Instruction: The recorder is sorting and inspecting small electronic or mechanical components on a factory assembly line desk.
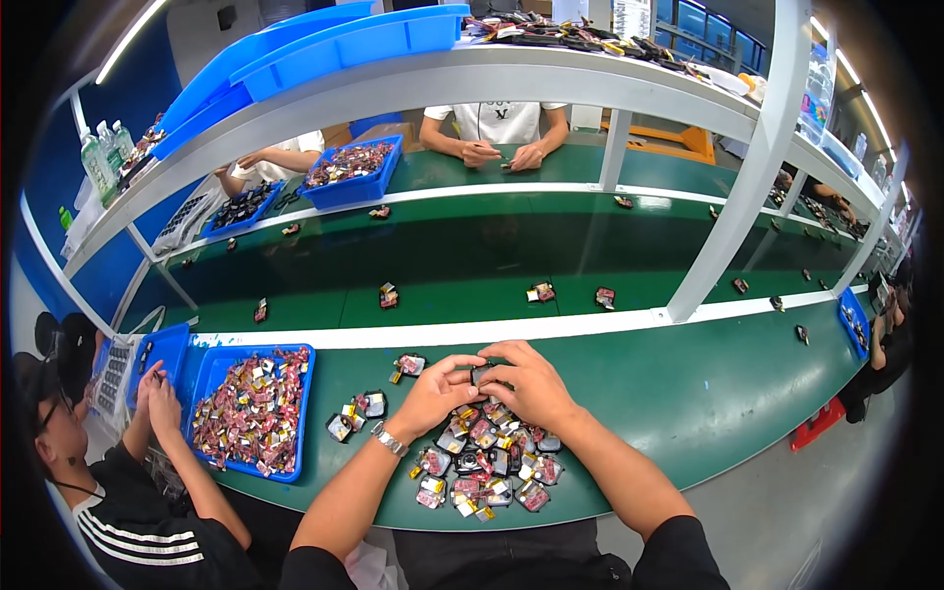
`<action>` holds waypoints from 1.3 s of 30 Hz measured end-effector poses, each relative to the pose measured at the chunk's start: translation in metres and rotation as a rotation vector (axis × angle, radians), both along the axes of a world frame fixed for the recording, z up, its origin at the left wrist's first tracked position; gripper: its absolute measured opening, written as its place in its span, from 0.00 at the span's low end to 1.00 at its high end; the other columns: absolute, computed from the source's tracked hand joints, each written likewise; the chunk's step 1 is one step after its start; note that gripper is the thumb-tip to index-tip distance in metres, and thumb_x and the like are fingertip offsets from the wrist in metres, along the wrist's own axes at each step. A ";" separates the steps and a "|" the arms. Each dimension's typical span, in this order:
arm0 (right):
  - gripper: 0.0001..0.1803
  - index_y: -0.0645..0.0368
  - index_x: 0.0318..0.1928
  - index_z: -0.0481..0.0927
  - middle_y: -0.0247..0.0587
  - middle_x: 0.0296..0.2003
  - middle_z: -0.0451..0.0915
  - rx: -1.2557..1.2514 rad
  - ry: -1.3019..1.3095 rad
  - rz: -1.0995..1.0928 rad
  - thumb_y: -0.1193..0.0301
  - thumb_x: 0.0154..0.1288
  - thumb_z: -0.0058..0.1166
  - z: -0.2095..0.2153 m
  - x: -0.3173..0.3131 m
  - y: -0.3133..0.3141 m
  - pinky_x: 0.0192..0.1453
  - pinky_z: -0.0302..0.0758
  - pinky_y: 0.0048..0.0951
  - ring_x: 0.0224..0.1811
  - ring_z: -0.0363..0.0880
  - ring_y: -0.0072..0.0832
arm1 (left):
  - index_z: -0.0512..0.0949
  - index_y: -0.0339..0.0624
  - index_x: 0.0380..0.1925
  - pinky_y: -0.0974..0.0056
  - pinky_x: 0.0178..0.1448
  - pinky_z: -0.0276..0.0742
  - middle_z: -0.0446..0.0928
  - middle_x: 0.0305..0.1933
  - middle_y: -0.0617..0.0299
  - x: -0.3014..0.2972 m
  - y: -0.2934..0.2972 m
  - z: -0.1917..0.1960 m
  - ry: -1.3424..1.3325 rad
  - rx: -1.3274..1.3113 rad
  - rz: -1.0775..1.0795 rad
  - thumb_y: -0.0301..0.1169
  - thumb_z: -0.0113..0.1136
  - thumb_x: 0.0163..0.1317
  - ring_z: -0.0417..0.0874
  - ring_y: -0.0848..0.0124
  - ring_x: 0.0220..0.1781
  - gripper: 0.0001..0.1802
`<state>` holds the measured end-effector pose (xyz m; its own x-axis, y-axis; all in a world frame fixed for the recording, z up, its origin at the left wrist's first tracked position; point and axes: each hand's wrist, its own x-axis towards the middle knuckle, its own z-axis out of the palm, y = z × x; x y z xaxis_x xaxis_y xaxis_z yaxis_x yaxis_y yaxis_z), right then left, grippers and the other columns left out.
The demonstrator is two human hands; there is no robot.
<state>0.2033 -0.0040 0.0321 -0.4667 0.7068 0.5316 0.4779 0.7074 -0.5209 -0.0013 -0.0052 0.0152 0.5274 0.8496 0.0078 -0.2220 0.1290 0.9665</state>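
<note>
My left hand (434,397) and my right hand (532,386) meet over the green bench, fingers closed around a small dark-cased electronic module (480,375). Fingers cover most of it, so its details are hidden. Just below my hands lies a pile of similar modules (482,460), dark casings with red boards and silver and yellow parts. To the left of my left wrist, a few more modules (340,426) rest on the bench. Another single module (410,365) sits beyond my left hand.
A blue tray (309,393) full of red-and-yellow parts stands to the left, beside a co-worker (138,511). Past a white rail (433,334), a green conveyor belt (442,251) carries scattered modules. A white shelf post (733,187) rises at the right; another person sits opposite.
</note>
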 end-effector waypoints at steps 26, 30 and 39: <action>0.07 0.57 0.36 0.84 0.40 0.49 0.78 -0.093 0.123 -0.041 0.74 0.56 0.60 -0.010 -0.006 -0.002 0.54 0.75 0.36 0.55 0.74 0.38 | 0.66 0.37 0.58 0.60 0.60 0.79 0.76 0.53 0.53 0.002 0.001 -0.008 -0.021 0.006 0.023 0.23 0.46 0.70 0.79 0.68 0.56 0.17; 0.06 0.58 0.36 0.82 0.39 0.49 0.77 -0.115 0.154 -0.027 0.74 0.56 0.58 -0.010 -0.008 -0.005 0.54 0.75 0.35 0.55 0.73 0.38 | 0.66 0.37 0.58 0.60 0.59 0.79 0.76 0.53 0.54 0.000 0.002 -0.011 -0.039 -0.011 0.016 0.25 0.45 0.71 0.78 0.68 0.57 0.16; 0.09 0.58 0.38 0.84 0.40 0.50 0.78 -0.128 0.222 -0.076 0.76 0.55 0.60 -0.019 -0.014 -0.008 0.57 0.74 0.35 0.56 0.73 0.39 | 0.67 0.37 0.57 0.61 0.58 0.80 0.76 0.52 0.53 0.001 0.001 -0.012 -0.052 -0.018 0.040 0.25 0.45 0.72 0.80 0.67 0.55 0.15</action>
